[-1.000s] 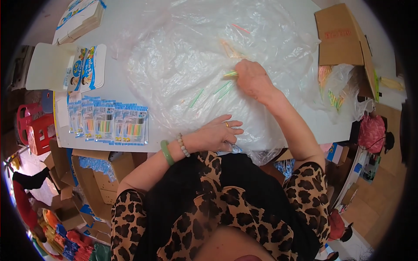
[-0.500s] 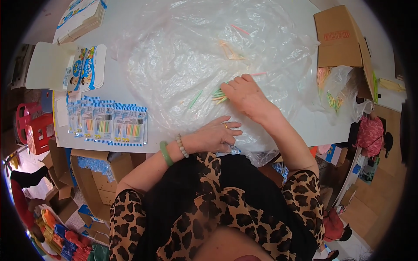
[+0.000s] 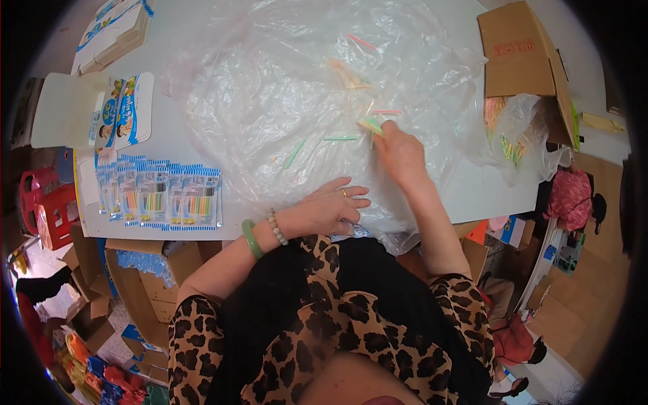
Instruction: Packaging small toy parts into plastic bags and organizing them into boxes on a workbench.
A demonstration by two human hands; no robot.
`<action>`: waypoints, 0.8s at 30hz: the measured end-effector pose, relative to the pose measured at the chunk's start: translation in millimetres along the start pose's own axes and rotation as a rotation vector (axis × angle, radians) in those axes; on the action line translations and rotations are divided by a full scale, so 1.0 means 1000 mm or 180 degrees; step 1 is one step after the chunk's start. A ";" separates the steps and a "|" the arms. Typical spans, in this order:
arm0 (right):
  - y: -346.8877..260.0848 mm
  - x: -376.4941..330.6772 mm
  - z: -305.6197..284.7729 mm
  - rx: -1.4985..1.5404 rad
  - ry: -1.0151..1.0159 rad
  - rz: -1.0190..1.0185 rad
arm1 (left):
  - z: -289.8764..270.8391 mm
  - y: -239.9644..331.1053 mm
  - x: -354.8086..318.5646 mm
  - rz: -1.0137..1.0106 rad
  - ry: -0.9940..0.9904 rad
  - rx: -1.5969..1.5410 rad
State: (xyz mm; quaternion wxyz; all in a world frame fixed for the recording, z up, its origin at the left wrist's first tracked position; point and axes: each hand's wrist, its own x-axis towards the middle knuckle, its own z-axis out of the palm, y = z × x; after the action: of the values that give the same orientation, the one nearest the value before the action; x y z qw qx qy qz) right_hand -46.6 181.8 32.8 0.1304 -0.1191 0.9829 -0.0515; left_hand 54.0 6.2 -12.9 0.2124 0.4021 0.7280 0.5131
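Note:
Above the plastic sheet (image 3: 270,101), my right hand (image 3: 403,156) pinches a small bunch of thin pale green and yellow sticks (image 3: 370,125). Loose sticks lie around it on the sheet: a pink one (image 3: 387,112), a green one (image 3: 339,139) and another green one (image 3: 294,154). My left hand (image 3: 331,208), with a ring, a beaded bracelet and a green bangle, is at the table's near edge. Its outer fingers are spread, while the thumb side curls down on a small blue-and-white packet (image 3: 362,231), mostly hidden against my body.
Filled clear packets (image 3: 154,194) of coloured sticks overlap in a row at left. Behind them are an open white carton (image 3: 64,111) and stacked flat cartons (image 3: 115,37). A cardboard box (image 3: 520,50) and a bag of sticks (image 3: 516,135) stand right. Other people sit beyond.
My right hand has moved a little right and lifted the bunch of sticks off the sheet. A green stick now lies where the hand was. My left hand stays in place.

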 end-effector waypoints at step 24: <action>0.017 0.051 -0.023 0.0051 -0.0184 0.0086 | 0.000 0.001 0.000 0.0002 0.0037 0.0065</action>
State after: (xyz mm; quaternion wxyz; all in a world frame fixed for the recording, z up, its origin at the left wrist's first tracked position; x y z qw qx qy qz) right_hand -104.2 187.1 40.6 0.1604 -0.1062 0.9798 -0.0540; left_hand 54.3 6.0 -12.0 0.2038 0.4016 0.7342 0.5080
